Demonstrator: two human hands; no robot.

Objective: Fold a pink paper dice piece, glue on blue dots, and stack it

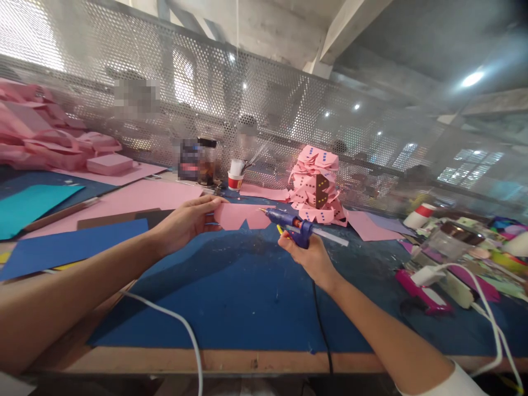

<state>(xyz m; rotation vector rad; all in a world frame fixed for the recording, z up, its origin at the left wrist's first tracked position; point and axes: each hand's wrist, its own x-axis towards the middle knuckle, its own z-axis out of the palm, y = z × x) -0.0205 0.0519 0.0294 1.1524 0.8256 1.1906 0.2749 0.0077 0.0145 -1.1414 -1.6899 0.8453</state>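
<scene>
My left hand pinches the left end of a pink paper piece that has a V-shaped notch in its lower edge. The piece is held up over the blue work mat. In my right hand is a blue hot glue gun, with the fingers wrapped round its handle. Its nozzle points left and lies at the upper right part of the pink paper; whether it touches, I cannot tell. A clear glue stick sticks out of the gun's back, and a black cord runs down from it.
Folded pink paper pieces with dots are stacked behind the gun. A pink heap, blue sheet and teal sheet lie left. On the right are a clear jar, a magenta object and a white cable. A perforated screen stands behind.
</scene>
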